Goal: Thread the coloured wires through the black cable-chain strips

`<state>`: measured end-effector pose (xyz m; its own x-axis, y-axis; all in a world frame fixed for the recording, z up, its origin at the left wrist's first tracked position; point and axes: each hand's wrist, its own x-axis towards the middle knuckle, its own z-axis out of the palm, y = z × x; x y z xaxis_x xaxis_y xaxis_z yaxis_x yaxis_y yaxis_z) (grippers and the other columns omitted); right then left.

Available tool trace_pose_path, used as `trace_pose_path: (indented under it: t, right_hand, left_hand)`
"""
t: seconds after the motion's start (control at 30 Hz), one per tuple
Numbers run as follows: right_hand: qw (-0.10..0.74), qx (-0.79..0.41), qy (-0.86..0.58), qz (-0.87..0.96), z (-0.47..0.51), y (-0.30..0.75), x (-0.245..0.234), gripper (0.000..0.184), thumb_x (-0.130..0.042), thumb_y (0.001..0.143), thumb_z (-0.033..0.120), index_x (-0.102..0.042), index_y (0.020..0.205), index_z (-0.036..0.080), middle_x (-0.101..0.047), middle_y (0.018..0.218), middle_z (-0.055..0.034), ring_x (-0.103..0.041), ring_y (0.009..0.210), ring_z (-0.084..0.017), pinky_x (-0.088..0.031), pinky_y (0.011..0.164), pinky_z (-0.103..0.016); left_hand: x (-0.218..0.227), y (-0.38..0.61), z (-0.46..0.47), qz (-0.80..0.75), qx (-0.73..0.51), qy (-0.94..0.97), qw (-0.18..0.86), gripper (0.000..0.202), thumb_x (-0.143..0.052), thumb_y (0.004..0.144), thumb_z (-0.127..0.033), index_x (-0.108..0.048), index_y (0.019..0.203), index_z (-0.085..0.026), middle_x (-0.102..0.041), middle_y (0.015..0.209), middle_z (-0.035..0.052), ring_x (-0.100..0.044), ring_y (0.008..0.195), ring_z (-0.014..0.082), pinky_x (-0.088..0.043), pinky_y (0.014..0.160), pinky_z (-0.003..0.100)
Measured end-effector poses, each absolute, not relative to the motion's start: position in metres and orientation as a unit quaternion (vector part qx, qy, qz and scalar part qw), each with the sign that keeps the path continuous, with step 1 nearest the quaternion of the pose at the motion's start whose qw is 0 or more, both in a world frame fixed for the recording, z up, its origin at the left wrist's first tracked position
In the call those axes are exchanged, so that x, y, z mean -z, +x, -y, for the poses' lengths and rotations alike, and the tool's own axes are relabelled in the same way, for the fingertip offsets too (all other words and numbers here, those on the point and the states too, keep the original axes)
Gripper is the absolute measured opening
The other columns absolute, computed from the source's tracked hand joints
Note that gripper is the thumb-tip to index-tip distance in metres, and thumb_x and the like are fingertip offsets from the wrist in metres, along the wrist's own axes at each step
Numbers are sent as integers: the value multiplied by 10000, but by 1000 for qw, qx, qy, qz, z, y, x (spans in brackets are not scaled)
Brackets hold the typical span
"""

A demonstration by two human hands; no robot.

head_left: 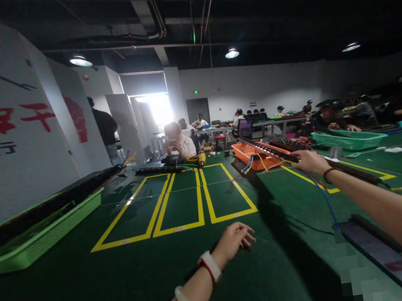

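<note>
My right hand (310,161) reaches out over the green table and is closed on a long black strip (266,150) with coloured wires hanging from it, held above an orange tray (252,155). Red and blue wires (320,188) trail down under my right wrist. My left hand (234,240) rests on the green table surface (147,277) with its fingers loosely spread and nothing in it, just below the yellow taped rectangles (178,201). That wrist bears a white watch and a pale bangle.
A light green tray (40,233) holding long black strips lies at the left edge. A phone (388,256) lies at the lower right. Teal trays (349,139) stand at the right. Another black strip (159,169) and a yellow tool (200,159) lie far across. Several people sit at tables behind.
</note>
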<state>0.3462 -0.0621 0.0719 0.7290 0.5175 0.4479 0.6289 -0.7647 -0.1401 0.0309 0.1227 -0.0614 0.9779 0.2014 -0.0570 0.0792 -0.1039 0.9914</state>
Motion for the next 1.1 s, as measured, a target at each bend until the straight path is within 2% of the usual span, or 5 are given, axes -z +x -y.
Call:
trace_pose_path:
  t: [0.17,0.4,0.6,0.8,1.1]
  right_hand:
    - [119,194,-941,253,58,343,-43,510,-582,747,389,-548,1232,237,-650,1029,-87,-621,882,-277,-472,651,-316]
    - [151,167,-949,219,49,368,-37,475,-579,806,354,-511,1240,173,-632,1041,-139,-603,955,-285,-481,734,-336]
    - [158,102,-956,224,55,377,-31,298,-561,827,316,-597,1044,114,-645,746,-105,-633,618,-200,-487,579,-272]
    - [134,149,-962,186,46,368,-25,453,-593,799,440,-566,1050,64,-612,942,-203,-615,885,-315,-481,734,-400]
    - [189,161,-961,121,35,372,-31,501,-515,808,521,-632,956,56,-611,907,-253,-604,889,-364,-462,758,-482]
  left_hand:
    - [58,29,-122,-94,-44,743,661,302,-395,871,-335,-554,979,-103,-650,887,93,-578,660,114,-355,621,245]
    - [59,29,-125,-95,-36,744,660,312,-389,879,-339,-552,1004,-105,-648,901,94,-588,690,122,-376,650,256]
    - [58,30,-125,-95,-31,746,658,325,-389,879,-358,-546,1009,-105,-648,908,90,-589,704,122,-373,648,251]
    - [57,29,-124,-96,-36,746,659,339,-406,871,-377,-545,1010,-102,-649,905,92,-579,699,121,-367,648,254]
    - [58,31,-125,-93,-35,746,658,342,-406,869,-386,-547,997,-103,-649,908,94,-574,671,111,-356,623,241]
